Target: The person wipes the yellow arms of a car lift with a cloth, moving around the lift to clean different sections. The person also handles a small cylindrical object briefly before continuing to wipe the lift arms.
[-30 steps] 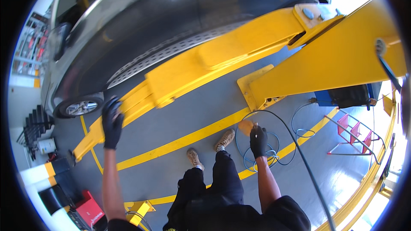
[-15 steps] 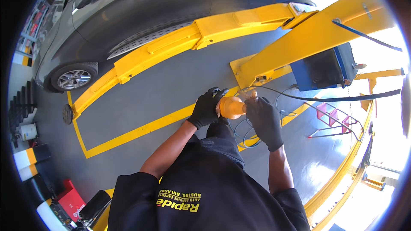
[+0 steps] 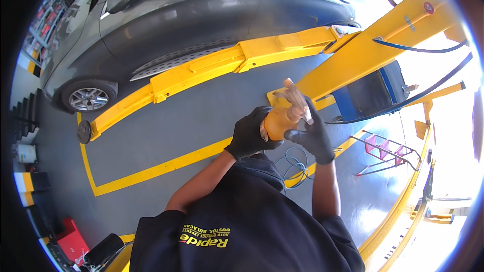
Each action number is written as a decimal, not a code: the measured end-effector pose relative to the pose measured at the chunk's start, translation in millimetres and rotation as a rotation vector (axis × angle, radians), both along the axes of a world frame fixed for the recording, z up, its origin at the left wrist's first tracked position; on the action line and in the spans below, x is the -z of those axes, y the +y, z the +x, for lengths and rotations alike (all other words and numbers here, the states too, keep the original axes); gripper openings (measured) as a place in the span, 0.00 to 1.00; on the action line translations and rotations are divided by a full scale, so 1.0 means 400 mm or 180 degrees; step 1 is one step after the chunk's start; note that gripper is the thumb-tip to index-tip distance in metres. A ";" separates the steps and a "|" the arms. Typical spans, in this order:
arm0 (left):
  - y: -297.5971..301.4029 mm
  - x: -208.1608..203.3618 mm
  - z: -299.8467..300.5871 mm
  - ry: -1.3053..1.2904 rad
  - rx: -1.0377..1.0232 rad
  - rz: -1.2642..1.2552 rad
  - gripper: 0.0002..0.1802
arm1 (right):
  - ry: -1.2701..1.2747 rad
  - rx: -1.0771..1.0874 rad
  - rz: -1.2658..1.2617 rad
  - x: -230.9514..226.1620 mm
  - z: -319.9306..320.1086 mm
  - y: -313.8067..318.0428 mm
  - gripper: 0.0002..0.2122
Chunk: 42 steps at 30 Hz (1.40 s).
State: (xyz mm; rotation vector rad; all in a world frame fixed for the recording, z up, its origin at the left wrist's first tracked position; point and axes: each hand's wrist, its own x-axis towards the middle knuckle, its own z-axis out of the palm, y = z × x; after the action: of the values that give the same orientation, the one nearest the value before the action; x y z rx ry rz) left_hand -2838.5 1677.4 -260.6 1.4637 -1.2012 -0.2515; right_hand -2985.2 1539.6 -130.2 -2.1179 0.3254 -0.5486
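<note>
An orange spray bottle with a pale trigger head is held up in front of my chest. My left hand, in a black glove, wraps around the bottle's body from the left. My right hand, also in a black glove, grips the trigger head and neck from the right. Behind the bottle stand a grey car and the yellow arm of a car lift.
A yellow lift post with a blue box stands to the right. A coiled blue hose lies on the grey floor near a red step frame. Yellow lines mark the floor. A red box sits at lower left.
My left hand came off the lift arm near the wheel and joined the right hand on the orange bottle. The bottle has risen closer, with the trigger head now turned up.
</note>
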 end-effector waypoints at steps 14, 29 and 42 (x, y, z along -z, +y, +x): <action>0.021 -0.022 0.142 0.1850 0.0492 -0.0180 0.39 | -0.0369 0.0172 0.0861 0.018 0.175 -0.021 0.20; -0.066 -0.097 0.215 0.5290 0.2475 -0.3119 0.51 | 0.0225 -0.0954 0.0735 0.070 0.205 -0.073 0.14; -0.076 -0.041 0.200 0.4844 0.2017 -0.2607 0.46 | 0.0808 -0.0958 0.0151 0.060 0.199 -0.073 0.11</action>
State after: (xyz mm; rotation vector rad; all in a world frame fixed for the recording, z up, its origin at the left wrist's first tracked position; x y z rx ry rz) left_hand -2758.5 1646.8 -244.1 -0.0774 -0.2923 -0.9445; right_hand -2905.5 1510.2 -154.1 -2.1411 0.1535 -0.0961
